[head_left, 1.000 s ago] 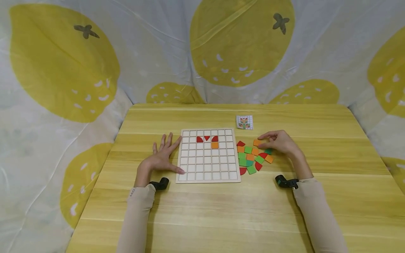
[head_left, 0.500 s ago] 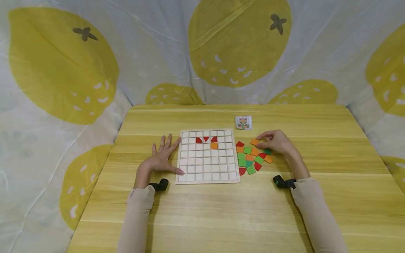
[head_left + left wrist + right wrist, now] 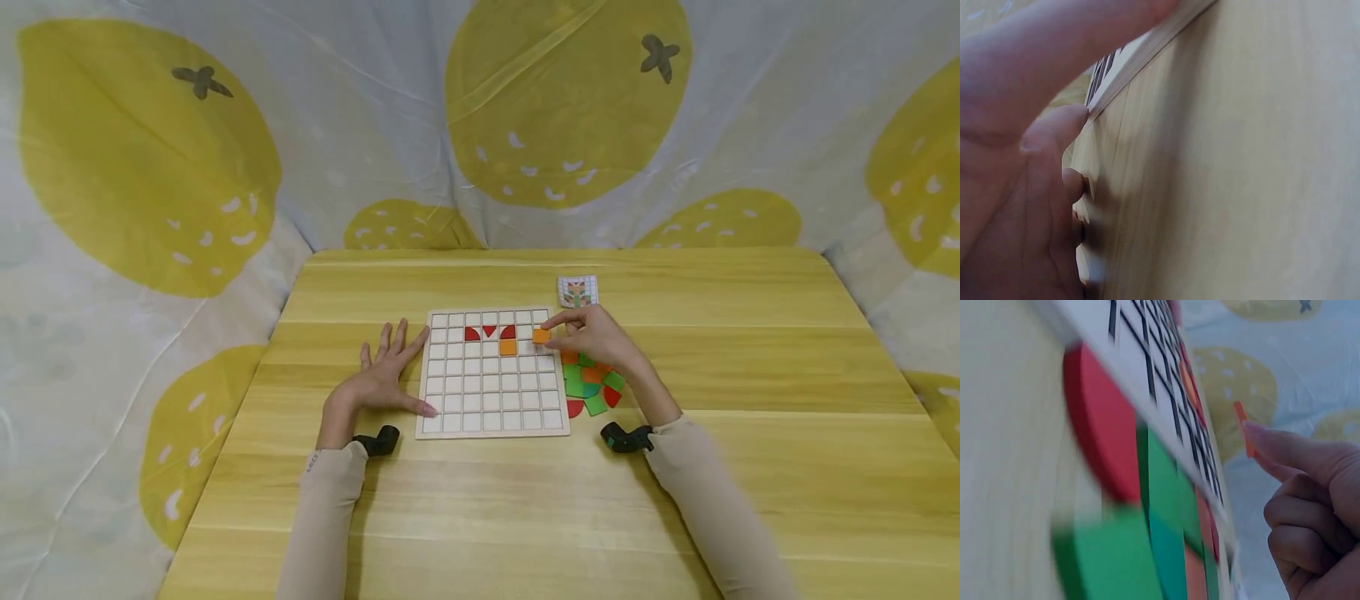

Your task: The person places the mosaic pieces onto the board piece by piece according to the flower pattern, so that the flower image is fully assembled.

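A pale wooden grid board (image 3: 491,422) lies on the table. Red pieces, two rounded and one triangular (image 3: 489,331), sit in one row of its cells, with an orange square tile (image 3: 508,347) below the right one. My right hand (image 3: 600,337) pinches another orange square tile (image 3: 541,336) between thumb and index finger, above the board's right columns; the right wrist view shows this tile (image 3: 1244,429) edge-on, raised off the board. Fingers spread, my left hand (image 3: 381,383) rests at the board's left edge, its thumb on the lower left corner. In the left wrist view its fingertips touch the board's side.
Loose green, red, orange and teal tiles (image 3: 595,405) lie right of the board, partly hidden under my right hand. A small printed pattern card (image 3: 577,290) lies behind them. A lemon-print cloth (image 3: 405,125) hangs beyond the table's back edge.
My right hand has carried the orange tile left, from the loose tiles to over the board's right side. The left hand stays in place.
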`<state>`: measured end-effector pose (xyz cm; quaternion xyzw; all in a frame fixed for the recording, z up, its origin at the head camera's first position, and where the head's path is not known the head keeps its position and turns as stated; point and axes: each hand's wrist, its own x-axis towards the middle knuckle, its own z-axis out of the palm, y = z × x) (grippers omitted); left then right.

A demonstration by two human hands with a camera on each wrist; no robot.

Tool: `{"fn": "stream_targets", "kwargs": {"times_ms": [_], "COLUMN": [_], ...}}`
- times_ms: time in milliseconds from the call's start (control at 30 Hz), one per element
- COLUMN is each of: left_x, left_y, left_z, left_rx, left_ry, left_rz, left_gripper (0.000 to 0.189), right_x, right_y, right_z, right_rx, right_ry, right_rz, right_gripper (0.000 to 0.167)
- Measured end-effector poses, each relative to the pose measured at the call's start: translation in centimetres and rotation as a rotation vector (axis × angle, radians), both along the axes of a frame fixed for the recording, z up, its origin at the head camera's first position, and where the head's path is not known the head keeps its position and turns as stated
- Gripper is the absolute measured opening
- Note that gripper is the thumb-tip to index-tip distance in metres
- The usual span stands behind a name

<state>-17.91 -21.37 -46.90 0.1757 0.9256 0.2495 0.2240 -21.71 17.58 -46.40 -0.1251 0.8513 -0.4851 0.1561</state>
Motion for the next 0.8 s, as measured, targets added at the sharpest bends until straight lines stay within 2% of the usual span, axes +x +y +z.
{"fn": "stream_targets", "kwargs": {"times_ms": [200,333,633,800], "left_x": [-0.1,-0.1,-0.1,-0.1], "left_y": [0.0,0.0,-0.1,-0.1], "left_z": [0.0,-0.1,-0.1,-0.2], "left_rx": [-0.004,0.0,-0.001,0.003], "left_ry": [0.007,0.005,0.003,0.002], "left_rz": [0.002,0.004,0.006,0.01], "left_gripper": [0.136,0.137,0.138,0.138], "right_x": [-0.4,-0.5,-0.7,-0.5], "right_y": [-4.6,-6.5,-7.7,-7.7], "right_z": [-0.4,-0.8,-1.3,-1.3], "right_rx": [-0.02,-0.013,-0.009,-0.022], "right_ry": [0.013,0.012,0.033,0.032], "right_rz": [0.033,0.015,-0.011,0.006], "right_gripper": [0.023,0.021,0.025,0.022]}}
